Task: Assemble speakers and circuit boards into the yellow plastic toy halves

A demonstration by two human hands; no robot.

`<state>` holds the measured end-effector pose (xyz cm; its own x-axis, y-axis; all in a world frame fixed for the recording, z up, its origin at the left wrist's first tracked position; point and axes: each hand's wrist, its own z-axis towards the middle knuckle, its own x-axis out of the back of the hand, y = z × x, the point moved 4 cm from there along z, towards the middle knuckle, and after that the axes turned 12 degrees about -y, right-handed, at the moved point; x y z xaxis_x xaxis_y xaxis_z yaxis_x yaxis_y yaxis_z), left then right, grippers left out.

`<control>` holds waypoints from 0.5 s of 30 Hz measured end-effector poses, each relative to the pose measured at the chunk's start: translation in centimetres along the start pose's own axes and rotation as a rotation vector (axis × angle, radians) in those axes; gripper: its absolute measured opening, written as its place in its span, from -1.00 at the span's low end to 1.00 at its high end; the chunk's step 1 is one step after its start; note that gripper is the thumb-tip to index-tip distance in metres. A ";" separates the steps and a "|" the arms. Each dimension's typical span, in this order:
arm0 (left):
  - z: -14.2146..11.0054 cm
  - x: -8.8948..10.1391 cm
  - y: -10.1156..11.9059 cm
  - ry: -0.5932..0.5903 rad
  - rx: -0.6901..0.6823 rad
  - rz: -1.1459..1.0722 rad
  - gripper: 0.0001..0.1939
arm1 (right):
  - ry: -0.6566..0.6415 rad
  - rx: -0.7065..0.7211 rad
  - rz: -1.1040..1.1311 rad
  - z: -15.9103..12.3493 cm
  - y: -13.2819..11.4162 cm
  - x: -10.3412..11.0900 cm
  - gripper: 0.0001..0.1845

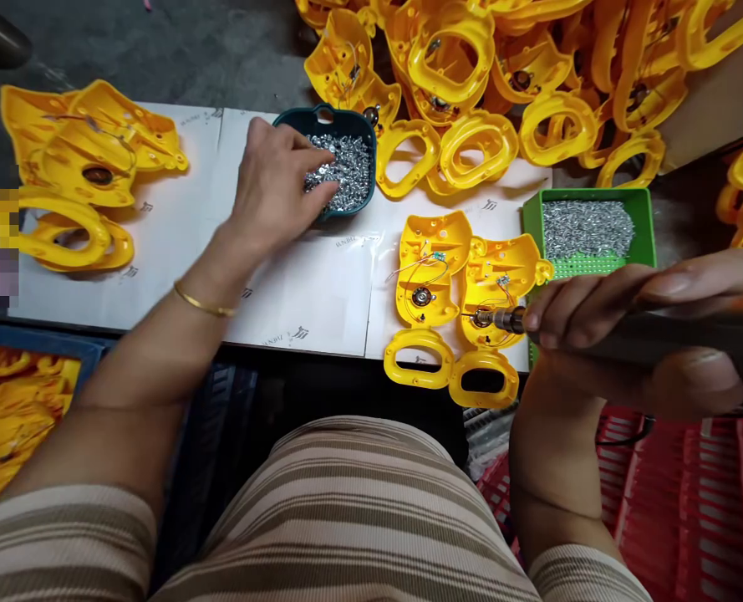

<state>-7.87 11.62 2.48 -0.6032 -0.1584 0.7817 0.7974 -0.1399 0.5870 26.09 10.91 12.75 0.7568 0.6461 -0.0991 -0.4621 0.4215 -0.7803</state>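
Observation:
My left hand (pixel 280 180) reaches into a dark teal tray (pixel 371 188) of small shiny metal pieces (pixel 346 171). Its thumb and index finger are apart at the pieces, and nothing shows between them. My right hand (pixel 647 326) is wrapped round a dark electric screwdriver (pixel 622 339), blurred and close to the camera. The screwdriver's tip is at the round part inside the right one of two yellow plastic shells (pixel 502 267). Beside it lies the other yellow shell (pixel 430 226), with thin wires and a round metal-centred part. Both shells end in oval loop handles.
A green basket (pixel 643 226) of small metal screws stands at the right. Yellow shells (pixel 452 58) are heaped at the back, more (pixel 101 150) lie at the left. A blue crate (pixel 92 359) holds others, near a pixelated patch. Red crates (pixel 659 502) stand below right.

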 end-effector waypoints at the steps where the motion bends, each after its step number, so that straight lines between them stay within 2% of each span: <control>1: 1.5 0.1 -1.2 -0.043 0.042 0.042 -0.62 | 0.027 -0.056 -0.021 -0.2 0.0 -0.1 -0.82; 4: 3.9 -0.5 -2.8 -0.199 0.195 0.078 -0.63 | 0.004 -0.250 -0.078 -0.4 -0.3 -0.5 -0.80; 7: 4.1 -0.5 -2.4 -0.241 0.283 0.058 -0.60 | 0.027 -0.277 -0.100 -0.6 -0.7 -0.4 -0.77; 11: 3.6 0.3 -0.4 -0.113 0.229 0.074 -0.64 | 0.062 -0.240 -0.069 -0.9 -0.4 -0.3 -0.81; 15: 2.6 0.9 0.8 0.042 0.329 0.063 -0.66 | 0.107 -0.326 -0.024 -1.0 0.1 -1.1 -0.74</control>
<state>-7.69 13.88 4.19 -0.5474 -0.1983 0.8130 0.7915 0.1929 0.5799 25.69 9.66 12.20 0.8177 0.5610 -0.1287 -0.2842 0.1991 -0.9379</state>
